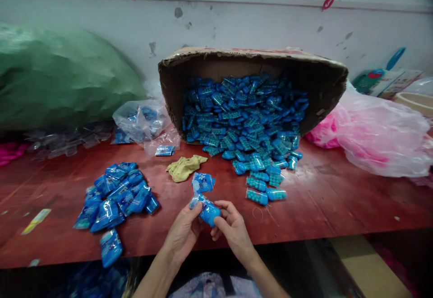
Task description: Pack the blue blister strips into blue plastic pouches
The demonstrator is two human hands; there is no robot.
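Between my two hands, over the table's front edge, is a small blue packet [209,211]. My left hand [185,229] pinches its left end, and my right hand [233,229] grips its right end with thumb and fingers. Just beyond them lies a flat blue-and-white packet [203,182]. To the left is a pile of filled blue packets [118,194], with one packet [111,247] nearer the table edge. Several clear-and-blue bottles of small beads [257,197] lie to the right of my hands, spilling from a cardboard box [252,55] tipped on its side.
A yellowish cloth [185,168] lies left of the box, near a clear bag [140,119] of blue packets. A big green sack [64,76] stands back left. At right are pink-and-white plastic bags [379,131]. The red table [324,207] ends just below my hands.
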